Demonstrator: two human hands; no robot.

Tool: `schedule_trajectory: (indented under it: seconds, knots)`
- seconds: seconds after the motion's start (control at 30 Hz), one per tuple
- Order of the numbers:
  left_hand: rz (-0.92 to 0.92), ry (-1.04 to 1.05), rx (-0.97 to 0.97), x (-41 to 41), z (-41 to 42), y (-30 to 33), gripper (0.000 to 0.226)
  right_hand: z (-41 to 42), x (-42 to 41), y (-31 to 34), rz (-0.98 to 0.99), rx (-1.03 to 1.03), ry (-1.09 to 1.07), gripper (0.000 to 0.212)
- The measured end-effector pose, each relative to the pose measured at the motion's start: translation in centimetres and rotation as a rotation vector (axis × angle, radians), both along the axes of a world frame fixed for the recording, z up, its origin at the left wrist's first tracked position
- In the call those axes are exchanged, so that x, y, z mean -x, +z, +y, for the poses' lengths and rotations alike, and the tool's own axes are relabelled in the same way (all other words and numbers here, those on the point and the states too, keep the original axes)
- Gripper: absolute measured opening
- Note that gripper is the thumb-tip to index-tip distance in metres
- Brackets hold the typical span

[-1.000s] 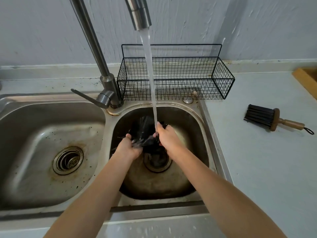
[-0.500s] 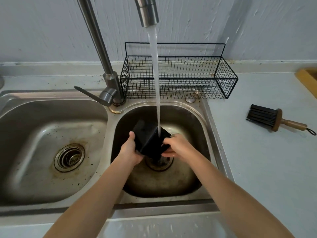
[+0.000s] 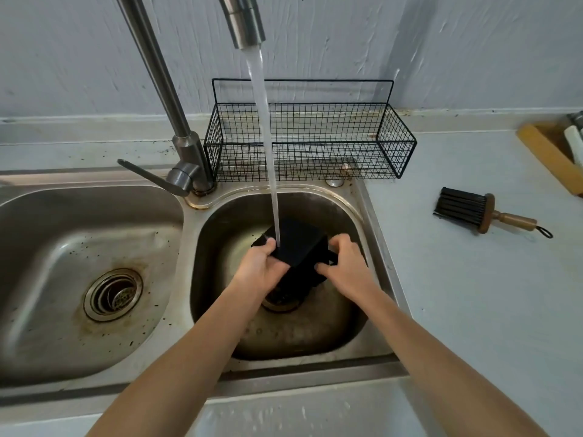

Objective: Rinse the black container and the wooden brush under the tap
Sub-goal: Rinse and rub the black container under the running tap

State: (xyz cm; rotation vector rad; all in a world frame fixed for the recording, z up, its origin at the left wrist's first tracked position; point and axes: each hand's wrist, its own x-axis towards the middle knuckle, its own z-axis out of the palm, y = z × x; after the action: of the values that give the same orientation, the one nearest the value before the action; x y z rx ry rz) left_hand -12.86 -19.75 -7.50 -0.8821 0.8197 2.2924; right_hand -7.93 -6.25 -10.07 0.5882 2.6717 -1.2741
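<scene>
The black container [image 3: 296, 247], gripped between the left hand [image 3: 258, 269] and right hand [image 3: 345, 266], looks matt and dark. Beneath both hands the sink [image 3: 315, 326] is brushed steel, stained and speckled. Above them the tap [image 3: 176, 127] is satin metal. Right of the right hand, the brush [image 3: 487, 214] has a smooth wood handle; the desk [image 3: 489, 294] is matt pale.

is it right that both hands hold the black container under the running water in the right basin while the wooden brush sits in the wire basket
Not quite. The head view shows the wooden brush lying on the counter right of the sink, not in the wire basket. The rest holds: left hand and right hand hold the black container under the water in the right basin.
</scene>
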Motion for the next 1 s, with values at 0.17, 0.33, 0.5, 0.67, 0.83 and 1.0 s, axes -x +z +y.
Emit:
schedule_trajectory:
  seconds: [0.17,0.33,0.5,0.67,0.83,1.0]
  knots:
    - [0.013,0.021,-0.055,0.6,0.4,1.8,0.033,-0.4,-0.6,0.6,0.048,-0.193,0.261,0.033]
    - [0.094,-0.116,-0.072,1.4,0.0,2.3,0.034,-0.8,-0.1,1.1,-0.013,-0.105,0.201,0.034]
    - [0.360,-0.573,0.614,1.6,-1.7,0.6,0.034,-0.2,0.5,2.0,0.004,0.238,-0.065,0.043]
    - [1.058,-1.677,1.314,-0.5,-1.6,-1.1,0.047,-0.6,0.6,2.8,0.005,0.084,0.105,0.034]
    - [1.443,-2.338,2.058,0.7,0.0,-1.2,0.046,-1.1,1.2,3.3,0.041,0.010,0.229,0.032]
    - [1.314,-2.325,2.019,1.4,-0.8,-1.4,0.057,0.3,1.8,3.9,0.045,0.018,0.177,0.033]
